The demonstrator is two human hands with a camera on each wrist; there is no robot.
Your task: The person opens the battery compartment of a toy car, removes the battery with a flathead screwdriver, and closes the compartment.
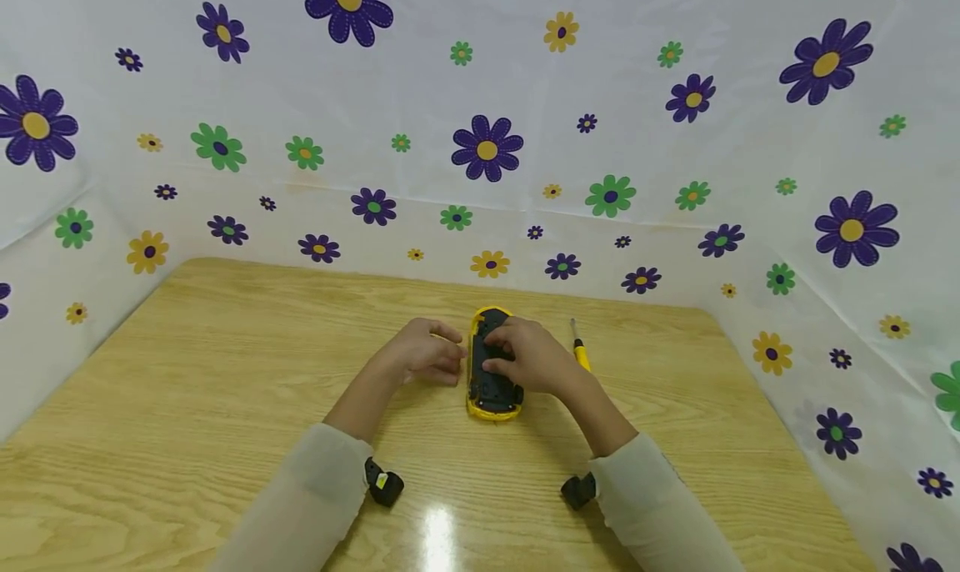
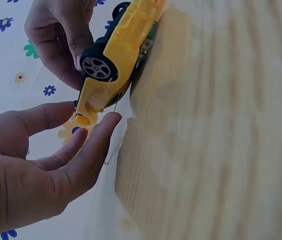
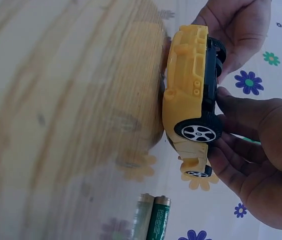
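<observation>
A yellow toy car [image 1: 493, 368] lies wheels-up on the wooden table, its black underside showing in the head view. My right hand [image 1: 528, 355] reaches over from the right; its thumb and fingers touch the underside, apart from each other. The right wrist view shows the same hand [image 3: 271, 150] against the black base beside a wheel. My left hand [image 1: 427, 353] is by the car's left side, fingers loosely bent. In the left wrist view, the left hand [image 2: 41, 165] has its thumb and fingers spread around one end of the car; whether they touch it is unclear.
A screwdriver [image 1: 579, 348] with a yellow handle lies right of the car. A green battery [image 3: 159, 218] is on the table in the right wrist view, with a matching shape beside it that looks like its reflection. Flowered cloth [image 1: 487, 213] walls the table's back and sides.
</observation>
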